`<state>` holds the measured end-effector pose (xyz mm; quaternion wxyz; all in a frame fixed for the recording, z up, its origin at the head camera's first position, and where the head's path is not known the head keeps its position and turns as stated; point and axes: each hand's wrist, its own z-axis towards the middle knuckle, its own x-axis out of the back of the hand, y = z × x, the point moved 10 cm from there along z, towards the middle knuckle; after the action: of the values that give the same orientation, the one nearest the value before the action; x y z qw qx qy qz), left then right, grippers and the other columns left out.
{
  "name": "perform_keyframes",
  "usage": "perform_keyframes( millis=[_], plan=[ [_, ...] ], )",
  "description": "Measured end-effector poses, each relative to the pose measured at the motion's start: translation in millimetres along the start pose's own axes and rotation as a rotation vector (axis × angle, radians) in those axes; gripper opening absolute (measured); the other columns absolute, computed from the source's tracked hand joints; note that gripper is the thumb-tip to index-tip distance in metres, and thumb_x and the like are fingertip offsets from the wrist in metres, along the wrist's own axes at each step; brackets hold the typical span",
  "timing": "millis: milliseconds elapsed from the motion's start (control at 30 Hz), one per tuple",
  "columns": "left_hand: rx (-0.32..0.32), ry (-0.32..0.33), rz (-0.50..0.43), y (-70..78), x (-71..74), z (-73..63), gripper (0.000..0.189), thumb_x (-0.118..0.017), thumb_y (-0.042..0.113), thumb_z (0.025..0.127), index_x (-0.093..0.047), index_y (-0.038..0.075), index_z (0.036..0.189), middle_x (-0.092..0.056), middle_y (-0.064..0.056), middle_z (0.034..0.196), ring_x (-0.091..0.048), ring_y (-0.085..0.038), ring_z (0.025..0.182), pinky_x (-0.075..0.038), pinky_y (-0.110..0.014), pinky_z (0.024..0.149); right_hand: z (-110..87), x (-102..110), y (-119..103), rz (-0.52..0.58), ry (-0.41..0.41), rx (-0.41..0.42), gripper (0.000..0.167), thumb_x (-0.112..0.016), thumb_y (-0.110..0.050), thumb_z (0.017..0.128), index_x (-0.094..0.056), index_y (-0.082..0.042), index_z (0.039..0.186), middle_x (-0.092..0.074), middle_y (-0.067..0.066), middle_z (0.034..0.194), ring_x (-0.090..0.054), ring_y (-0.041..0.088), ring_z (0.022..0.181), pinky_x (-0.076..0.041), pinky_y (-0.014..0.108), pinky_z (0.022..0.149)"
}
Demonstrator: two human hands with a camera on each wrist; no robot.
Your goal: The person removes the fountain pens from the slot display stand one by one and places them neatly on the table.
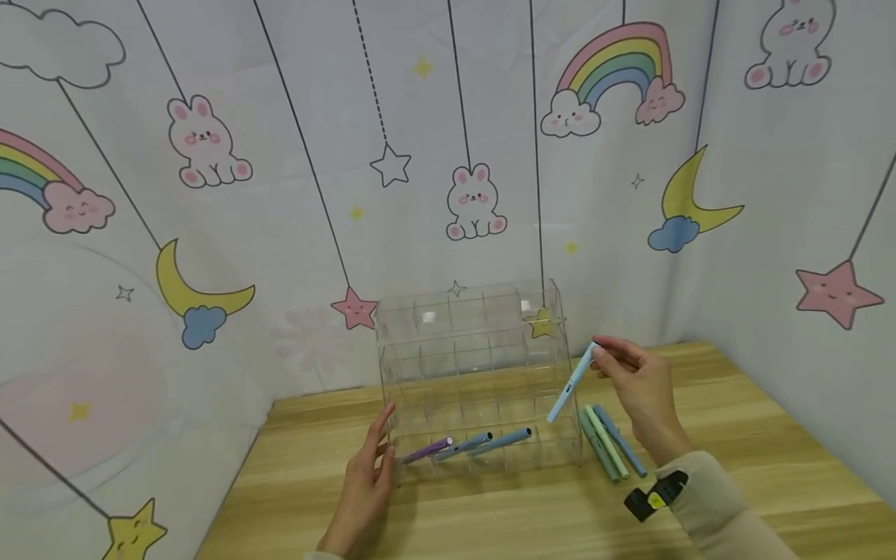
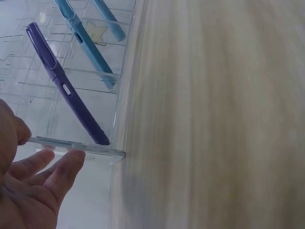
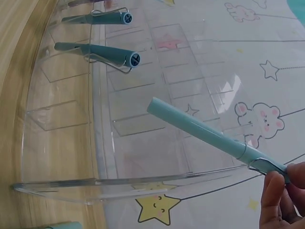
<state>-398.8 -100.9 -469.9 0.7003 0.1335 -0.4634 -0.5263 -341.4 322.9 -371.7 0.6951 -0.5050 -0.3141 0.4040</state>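
Observation:
My right hand (image 1: 644, 393) pinches a light blue pen (image 1: 570, 385) near its clip end, the other end slanting down over the right side of a clear compartmented organizer (image 1: 483, 342). In the right wrist view the pen (image 3: 200, 131) is apart from the organizer. My left hand (image 1: 367, 474) rests its fingers against the organizer's left side panel (image 2: 76, 144). A purple pen (image 1: 427, 450) and two blue pens, one in the middle (image 1: 465, 446) and one farther right (image 1: 502, 441), lean in the front row of compartments.
Right of the organizer, a dark green pen (image 1: 599, 447), a pale green pen (image 1: 607, 443) and a blue pen (image 1: 621, 441) lie side by side on the wooden table (image 1: 756, 459). Behind hangs a white curtain (image 1: 308, 233) with cartoon prints. A black watch-like band (image 1: 658, 495) is at my right wrist.

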Motion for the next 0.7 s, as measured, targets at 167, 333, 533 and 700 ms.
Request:
perform_keyframes(
  millis=[167, 333, 533, 700],
  plan=[
    [0.008, -0.004, -0.005, -1.0, -0.1, 0.2, 0.079, -0.053, -0.014, 0.104, -0.034, 0.027, 0.169, -0.042, -0.024, 0.169, -0.067, -0.06, 0.123, -0.069, -0.039, 0.08, 1.8, 10.5, 5.4, -0.054, 0.014, -0.011, 0.042, -0.072, -0.023, 0.105, -0.07, 0.006, 0.135, -0.074, -0.026, 0.087, -0.072, -0.001, 0.08, -0.061, 0.017, 0.073],
    [-0.013, 0.004, 0.011, -0.1, 0.5, -0.3, 0.079, -0.054, -0.014, 0.104, -0.034, 0.025, 0.169, -0.043, -0.024, 0.169, -0.066, -0.06, 0.125, -0.069, -0.04, 0.081, 3.4, 19.7, 14.9, -0.092, 0.003, -0.03, 0.041, -0.072, -0.021, 0.105, -0.07, 0.006, 0.136, -0.076, -0.02, 0.092, -0.068, -0.001, 0.08, -0.06, 0.017, 0.07],
    [-0.015, -0.002, -0.005, 0.5, -0.2, -0.6, 0.077, -0.052, -0.014, 0.104, -0.033, 0.024, 0.169, -0.041, -0.027, 0.169, -0.067, -0.062, 0.121, -0.069, -0.039, 0.075, 5.1, 24.4, 19.6, -0.103, 0.002, -0.035, 0.04, -0.072, -0.02, 0.105, -0.07, 0.006, 0.135, -0.076, -0.017, 0.093, -0.066, -0.001, 0.078, -0.06, 0.018, 0.07],
    [-0.02, 0.003, 0.01, 1.3, 0.5, 0.2, 0.078, -0.053, -0.014, 0.104, -0.034, 0.024, 0.169, -0.043, -0.028, 0.168, -0.067, -0.061, 0.123, -0.069, -0.039, 0.078, 6.8, 24.9, 22.0, -0.116, 0.0, -0.046, 0.041, -0.072, -0.02, 0.105, -0.069, 0.007, 0.136, -0.077, -0.014, 0.093, -0.066, -0.001, 0.077, -0.06, 0.018, 0.07]
  ],
)
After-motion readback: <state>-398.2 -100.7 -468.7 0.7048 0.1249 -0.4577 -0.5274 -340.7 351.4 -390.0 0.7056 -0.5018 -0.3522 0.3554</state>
